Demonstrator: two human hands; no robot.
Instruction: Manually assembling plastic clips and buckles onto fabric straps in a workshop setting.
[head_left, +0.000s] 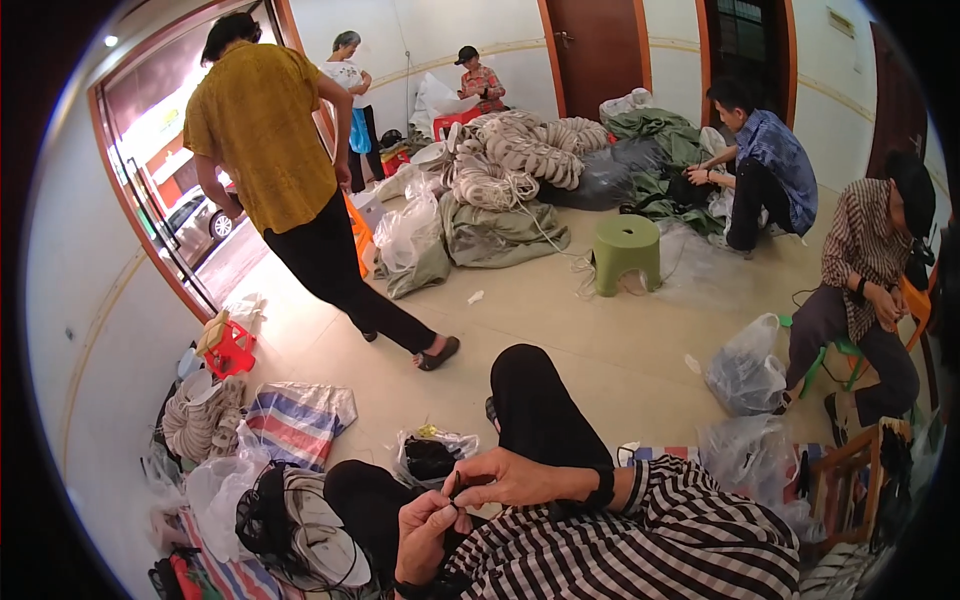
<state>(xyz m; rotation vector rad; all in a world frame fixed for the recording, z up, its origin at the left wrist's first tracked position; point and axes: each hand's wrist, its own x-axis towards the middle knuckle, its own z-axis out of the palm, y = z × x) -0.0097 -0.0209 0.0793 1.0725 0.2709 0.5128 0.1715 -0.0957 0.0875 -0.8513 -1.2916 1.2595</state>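
My left hand (427, 522) and my right hand (515, 478) meet just above my lap. Both are closed, thumbs and fingers pinched together at the fingertips. A small dark piece (457, 490) shows between them, too small to name. Just beyond my hands, an open clear plastic bag (437, 452) with black material in it lies on the floor between my knees. Left of my leg are a bundle of black netting (268, 525) and coils of pale cord (318, 530).
A striped woven bag (300, 418) and a red stool (232, 350) stand to the left. Ahead are a green stool (627, 252) and heaped rope coils (510, 160). One person (260, 140) walks by the doorway; another (770, 170) crouches at dark green cloth. A filled plastic bag (748, 370) sits right.
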